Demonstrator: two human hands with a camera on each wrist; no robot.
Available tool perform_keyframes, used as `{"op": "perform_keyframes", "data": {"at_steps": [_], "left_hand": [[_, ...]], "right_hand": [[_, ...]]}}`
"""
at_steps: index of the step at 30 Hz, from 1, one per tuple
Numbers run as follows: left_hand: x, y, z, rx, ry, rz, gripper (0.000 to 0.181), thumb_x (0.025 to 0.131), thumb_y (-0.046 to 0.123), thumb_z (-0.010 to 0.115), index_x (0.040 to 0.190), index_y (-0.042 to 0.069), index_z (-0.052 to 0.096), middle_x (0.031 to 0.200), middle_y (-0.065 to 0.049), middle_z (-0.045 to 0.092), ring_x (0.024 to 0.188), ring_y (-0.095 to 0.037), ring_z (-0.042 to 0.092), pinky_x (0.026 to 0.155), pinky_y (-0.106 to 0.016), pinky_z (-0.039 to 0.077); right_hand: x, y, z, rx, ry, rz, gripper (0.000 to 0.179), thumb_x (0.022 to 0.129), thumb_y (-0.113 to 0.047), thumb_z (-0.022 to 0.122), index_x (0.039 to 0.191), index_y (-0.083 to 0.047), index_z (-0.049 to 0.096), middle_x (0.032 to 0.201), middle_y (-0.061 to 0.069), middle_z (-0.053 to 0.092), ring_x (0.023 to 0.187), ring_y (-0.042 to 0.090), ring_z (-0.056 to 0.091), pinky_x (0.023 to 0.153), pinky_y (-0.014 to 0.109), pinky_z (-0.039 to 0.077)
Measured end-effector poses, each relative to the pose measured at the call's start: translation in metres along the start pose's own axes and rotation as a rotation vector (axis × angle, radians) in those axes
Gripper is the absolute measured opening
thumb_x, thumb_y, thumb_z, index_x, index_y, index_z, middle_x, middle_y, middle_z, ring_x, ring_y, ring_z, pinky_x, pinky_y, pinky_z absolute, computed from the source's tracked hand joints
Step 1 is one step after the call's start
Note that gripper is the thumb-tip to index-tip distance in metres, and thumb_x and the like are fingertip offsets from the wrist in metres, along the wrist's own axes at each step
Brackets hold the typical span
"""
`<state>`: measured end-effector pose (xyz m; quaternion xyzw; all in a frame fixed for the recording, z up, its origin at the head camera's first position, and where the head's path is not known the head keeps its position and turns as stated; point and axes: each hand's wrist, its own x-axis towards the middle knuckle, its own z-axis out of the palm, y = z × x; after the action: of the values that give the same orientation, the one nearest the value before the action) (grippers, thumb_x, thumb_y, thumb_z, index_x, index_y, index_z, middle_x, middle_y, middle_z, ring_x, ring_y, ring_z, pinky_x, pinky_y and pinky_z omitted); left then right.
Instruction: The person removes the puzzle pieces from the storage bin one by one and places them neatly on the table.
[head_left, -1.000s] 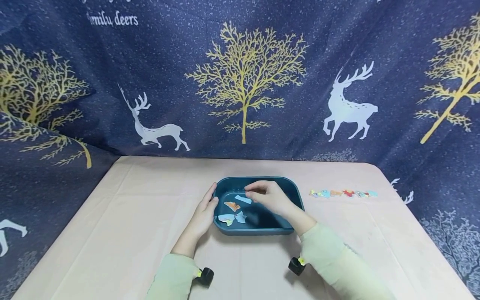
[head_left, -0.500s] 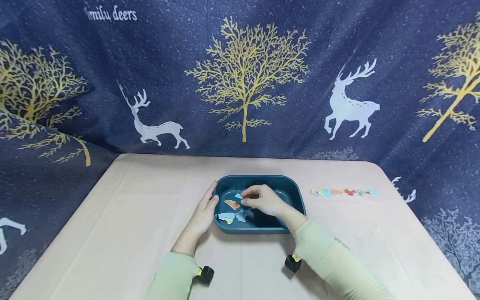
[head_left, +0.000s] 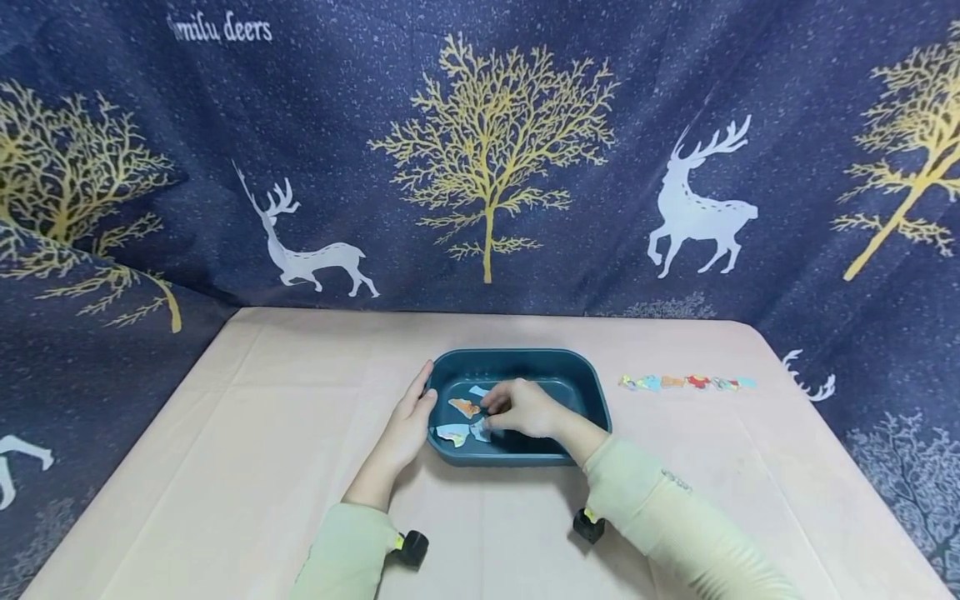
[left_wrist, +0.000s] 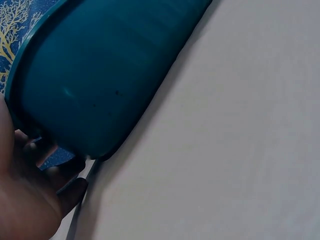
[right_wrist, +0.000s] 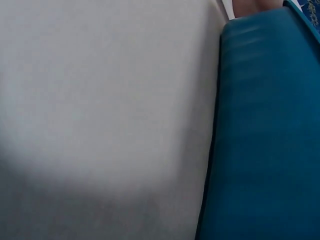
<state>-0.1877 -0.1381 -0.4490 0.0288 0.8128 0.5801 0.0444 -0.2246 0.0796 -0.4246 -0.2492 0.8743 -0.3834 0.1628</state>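
A dark teal box (head_left: 525, 460) with raised walls stands on the table. My left hand (head_left: 408, 425) holds its left end, thumb by the rim; in the left wrist view fingers (left_wrist: 70, 172) curl against the outer wall. Inside lie flat printed puzzle pieces: an orange one (head_left: 463, 407), a pale blue and yellow one (head_left: 452, 434), a blue one (head_left: 478, 430) and a light blue strip (head_left: 477, 389), partly covered. My right hand (head_left: 525, 408) is low in the box, thumb and forefinger apart beside the blue piece. The right wrist view shows only the box's outside.
A row of joined colourful pieces (head_left: 686, 383) lies on the table right of the box. The pale tablecloth (head_left: 225, 467) spreads around it. A dark blue curtain (head_left: 480, 167) with trees and deer hangs behind.
My right hand has moved from over the light blue strip, left and then toward me, to the blue piece. My left hand has stayed at the box.
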Motion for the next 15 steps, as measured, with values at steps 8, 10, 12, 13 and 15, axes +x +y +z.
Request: {"op": "perform_keyframes", "data": {"at_steps": [8, 10, 12, 13, 15], "left_hand": [[-0.0003, 0.0006, 0.0010, 0.004, 0.012, 0.007, 0.051, 0.104, 0.025, 0.030, 0.153, 0.022, 0.017, 0.159, -0.001, 0.016, 0.147, -0.025, 0.011, 0.119, -0.049, 0.011], [-0.0004, 0.0010, 0.0012, 0.008, 0.009, 0.005, 0.051, 0.104, 0.025, 0.030, 0.153, 0.021, 0.016, 0.160, -0.001, 0.015, 0.147, -0.026, 0.011, 0.119, -0.050, 0.011], [-0.0003, 0.0011, 0.0012, 0.012, 0.006, 0.001, 0.051, 0.104, 0.025, 0.030, 0.153, 0.021, 0.016, 0.160, -0.002, 0.015, 0.147, -0.027, 0.010, 0.119, -0.050, 0.011], [-0.0003, 0.0013, 0.0011, 0.011, 0.005, -0.001, 0.051, 0.104, 0.025, 0.029, 0.153, 0.021, 0.016, 0.160, -0.002, 0.015, 0.147, -0.027, 0.010, 0.119, -0.050, 0.011], [-0.0005, 0.0014, 0.0011, 0.012, 0.003, -0.002, 0.051, 0.104, 0.025, 0.029, 0.153, 0.021, 0.016, 0.160, -0.002, 0.015, 0.147, -0.026, 0.010, 0.119, -0.050, 0.011]], "right_hand": [[-0.0021, -0.0058, 0.0016, -0.141, -0.012, -0.041, 0.028, 0.076, -0.017, 0.077, 0.100, -0.004, 0.070, 0.090, 0.004, 0.069, 0.084, 0.015, 0.061, 0.076, 0.026, 0.052], [-0.0030, -0.0066, 0.0020, -0.177, -0.012, -0.048, 0.029, 0.075, -0.017, 0.078, 0.100, -0.005, 0.070, 0.090, 0.004, 0.067, 0.083, 0.015, 0.060, 0.075, 0.026, 0.051], [-0.0039, -0.0073, 0.0026, -0.207, -0.018, -0.051, 0.029, 0.075, -0.017, 0.078, 0.101, -0.006, 0.070, 0.092, 0.004, 0.066, 0.083, 0.014, 0.059, 0.075, 0.026, 0.051], [-0.0045, -0.0074, 0.0029, -0.220, -0.020, -0.053, 0.029, 0.075, -0.016, 0.078, 0.101, -0.006, 0.070, 0.093, 0.004, 0.065, 0.083, 0.014, 0.058, 0.074, 0.026, 0.051], [-0.0055, -0.0078, 0.0034, -0.240, -0.027, -0.062, 0.029, 0.076, -0.016, 0.078, 0.102, -0.006, 0.070, 0.095, 0.005, 0.064, 0.084, 0.015, 0.058, 0.074, 0.027, 0.051]]}}
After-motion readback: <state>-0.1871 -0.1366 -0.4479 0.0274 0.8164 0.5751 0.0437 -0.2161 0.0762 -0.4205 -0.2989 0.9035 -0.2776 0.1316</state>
